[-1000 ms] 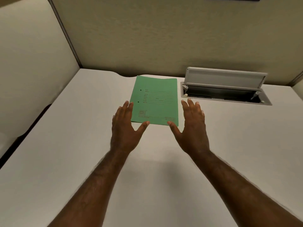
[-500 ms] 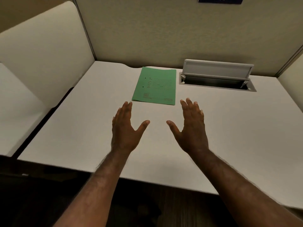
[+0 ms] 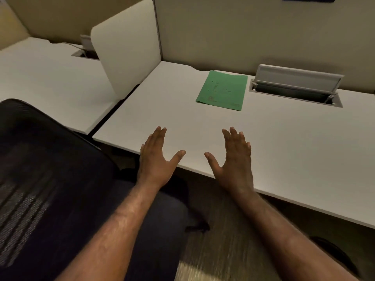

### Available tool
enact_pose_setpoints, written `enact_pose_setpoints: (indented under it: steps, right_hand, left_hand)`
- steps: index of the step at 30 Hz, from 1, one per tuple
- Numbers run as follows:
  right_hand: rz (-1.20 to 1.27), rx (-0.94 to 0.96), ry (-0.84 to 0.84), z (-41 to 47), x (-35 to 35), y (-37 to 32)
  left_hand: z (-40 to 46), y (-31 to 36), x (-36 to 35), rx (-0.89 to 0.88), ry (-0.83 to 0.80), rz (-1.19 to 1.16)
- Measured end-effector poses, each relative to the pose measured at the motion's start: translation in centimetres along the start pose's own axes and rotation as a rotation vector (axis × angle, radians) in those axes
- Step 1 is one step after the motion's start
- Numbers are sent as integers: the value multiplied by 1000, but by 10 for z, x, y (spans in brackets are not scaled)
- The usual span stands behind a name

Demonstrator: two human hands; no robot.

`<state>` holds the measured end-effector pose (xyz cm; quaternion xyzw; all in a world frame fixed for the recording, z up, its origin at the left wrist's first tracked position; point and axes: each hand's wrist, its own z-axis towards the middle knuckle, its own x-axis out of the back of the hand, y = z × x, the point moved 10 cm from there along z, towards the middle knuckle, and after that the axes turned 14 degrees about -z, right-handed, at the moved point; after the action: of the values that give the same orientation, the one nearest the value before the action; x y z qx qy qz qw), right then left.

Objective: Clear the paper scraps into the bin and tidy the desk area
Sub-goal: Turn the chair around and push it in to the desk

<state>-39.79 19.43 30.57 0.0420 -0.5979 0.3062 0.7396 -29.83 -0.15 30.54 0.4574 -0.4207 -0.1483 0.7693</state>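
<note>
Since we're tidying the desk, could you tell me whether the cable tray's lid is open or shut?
Open: the grey lid stands raised, exposing the dark cable tray below.

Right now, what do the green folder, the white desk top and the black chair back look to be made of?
Flat green folder: thin matte card, printed lines. White desk top: smooth, likely laminate board, thin edge. Black chair back: woven mesh, open weave visible.
</note>
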Motion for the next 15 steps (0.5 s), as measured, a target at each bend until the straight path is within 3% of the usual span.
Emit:
enact_pose_setpoints:
  steps: [15]
  right_hand:
    - [84,43,-10,-122,4,-187]
  left_hand:
    - [-85,-35,224,-74,100,116]
